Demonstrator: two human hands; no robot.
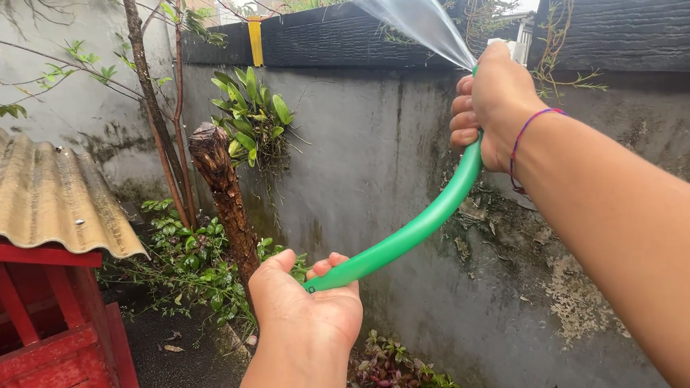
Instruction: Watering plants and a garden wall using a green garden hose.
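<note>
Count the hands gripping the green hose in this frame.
2. The left hand holds the green hose low at centre, palm under it. The right hand grips it near the nozzle end, upper right, where water sprays out. The rest of the hose runs out of view.

One head-worn camera, looking forward and slightly down along the person's own arms.

There is only this one view, so no part of the scene is shared with a second view. The camera sits just behind the two grips on the green hose (413,228): the left hand (308,299) is low in the middle and very near to the lens, and the right hand (492,104) is higher and a little farther out, at the upper right. Beyond both grips the view faces a stained grey wall (375,159) at close distance. Left of the grips, a red wooden hut (37,349) is cut by the frame edge.
</note>
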